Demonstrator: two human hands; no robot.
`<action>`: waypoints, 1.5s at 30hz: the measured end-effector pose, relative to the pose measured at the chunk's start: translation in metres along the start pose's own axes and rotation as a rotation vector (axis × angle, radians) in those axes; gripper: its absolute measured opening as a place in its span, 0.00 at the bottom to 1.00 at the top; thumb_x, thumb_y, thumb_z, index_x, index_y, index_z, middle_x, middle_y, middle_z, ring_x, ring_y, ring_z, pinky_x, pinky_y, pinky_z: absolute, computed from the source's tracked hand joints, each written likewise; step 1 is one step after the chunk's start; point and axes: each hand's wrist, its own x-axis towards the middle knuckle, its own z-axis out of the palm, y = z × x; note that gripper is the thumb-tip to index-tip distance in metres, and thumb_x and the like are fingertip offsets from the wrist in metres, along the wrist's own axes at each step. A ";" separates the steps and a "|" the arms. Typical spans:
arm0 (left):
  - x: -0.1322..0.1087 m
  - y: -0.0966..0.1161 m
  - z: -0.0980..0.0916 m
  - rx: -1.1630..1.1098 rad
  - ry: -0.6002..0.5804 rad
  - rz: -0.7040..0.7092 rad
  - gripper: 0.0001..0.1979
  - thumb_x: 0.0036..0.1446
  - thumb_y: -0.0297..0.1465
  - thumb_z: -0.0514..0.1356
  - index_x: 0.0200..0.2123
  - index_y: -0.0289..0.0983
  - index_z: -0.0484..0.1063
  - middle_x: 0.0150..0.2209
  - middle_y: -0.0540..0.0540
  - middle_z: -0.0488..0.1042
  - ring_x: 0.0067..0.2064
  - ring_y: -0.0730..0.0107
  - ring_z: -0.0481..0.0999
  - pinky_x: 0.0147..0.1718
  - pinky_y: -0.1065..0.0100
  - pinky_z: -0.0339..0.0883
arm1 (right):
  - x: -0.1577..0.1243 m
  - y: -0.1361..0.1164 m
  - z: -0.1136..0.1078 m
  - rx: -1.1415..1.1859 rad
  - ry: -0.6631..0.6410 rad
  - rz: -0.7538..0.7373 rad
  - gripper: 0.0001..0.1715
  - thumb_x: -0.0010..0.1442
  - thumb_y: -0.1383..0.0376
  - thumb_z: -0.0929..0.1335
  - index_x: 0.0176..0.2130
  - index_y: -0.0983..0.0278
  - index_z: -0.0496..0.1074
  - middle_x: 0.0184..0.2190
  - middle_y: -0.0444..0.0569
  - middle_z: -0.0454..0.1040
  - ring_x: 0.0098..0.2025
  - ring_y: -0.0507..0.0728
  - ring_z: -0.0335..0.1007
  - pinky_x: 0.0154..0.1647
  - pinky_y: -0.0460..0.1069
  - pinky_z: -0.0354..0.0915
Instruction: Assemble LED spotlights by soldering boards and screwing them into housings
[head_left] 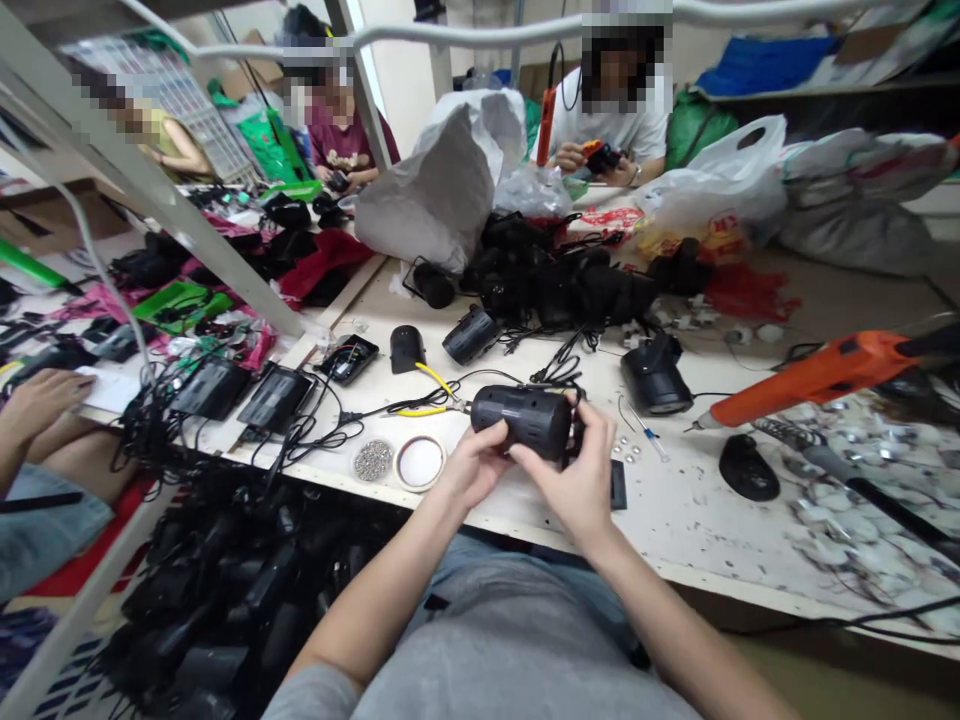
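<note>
Both my hands hold a black, rounded plastic housing (pixel 521 415) above the front of the workbench. My left hand (pixel 484 462) grips its left lower side, thumb on the front. Around its right end my right hand (pixel 581 465) is wrapped, thumb along the lower edge. Yellow-handled pliers (pixel 431 392) lie just behind and left of it. Nearby on the bench are a dish of small metal screws (pixel 373 460) and a roll of tape (pixel 420 464). Part of a dark flat piece (pixel 618 485) shows beside my right wrist.
An orange electric screwdriver (pixel 814 378) juts in from the right, near a pile of white parts (pixel 862 490). Black housings (pixel 562 285) and cables crowd the back. A crate of black parts (pixel 225 600) stands lower left. Co-workers sit across and at left.
</note>
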 end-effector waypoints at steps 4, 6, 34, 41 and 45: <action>-0.005 -0.003 -0.007 -0.096 0.126 0.036 0.26 0.44 0.28 0.72 0.49 0.38 0.75 0.38 0.48 0.81 0.40 0.61 0.80 0.47 0.58 0.75 | -0.046 0.008 -0.006 0.264 -0.123 0.173 0.34 0.55 0.52 0.75 0.57 0.58 0.65 0.52 0.55 0.65 0.54 0.62 0.70 0.48 0.58 0.76; -0.006 -0.003 -0.005 -0.097 0.118 0.025 0.28 0.41 0.28 0.72 0.49 0.38 0.74 0.37 0.47 0.81 0.43 0.57 0.81 0.50 0.55 0.75 | -0.054 0.011 -0.012 0.340 -0.132 0.217 0.27 0.57 0.54 0.74 0.52 0.58 0.68 0.51 0.54 0.66 0.52 0.60 0.71 0.49 0.58 0.76; 0.008 -0.006 0.008 -0.088 0.230 -0.215 0.20 0.54 0.42 0.64 0.42 0.32 0.76 0.35 0.41 0.82 0.38 0.55 0.83 0.45 0.56 0.77 | -0.035 0.028 -0.034 -0.072 -0.172 -0.229 0.37 0.64 0.69 0.68 0.68 0.54 0.55 0.49 0.55 0.73 0.48 0.61 0.76 0.45 0.58 0.78; -0.007 -0.002 -0.003 0.007 0.110 -0.393 0.26 0.48 0.45 0.66 0.45 0.31 0.77 0.38 0.36 0.83 0.43 0.47 0.83 0.46 0.54 0.76 | -0.021 0.046 -0.039 -0.242 -0.288 -0.480 0.38 0.64 0.75 0.63 0.69 0.52 0.56 0.48 0.56 0.72 0.45 0.60 0.77 0.42 0.54 0.78; -0.012 0.002 -0.012 0.049 0.006 -0.528 0.25 0.44 0.41 0.69 0.43 0.30 0.77 0.36 0.36 0.83 0.46 0.44 0.82 0.50 0.51 0.74 | -0.013 0.054 -0.045 -0.285 -0.347 -0.470 0.35 0.65 0.71 0.63 0.67 0.53 0.58 0.47 0.55 0.74 0.41 0.60 0.78 0.37 0.54 0.78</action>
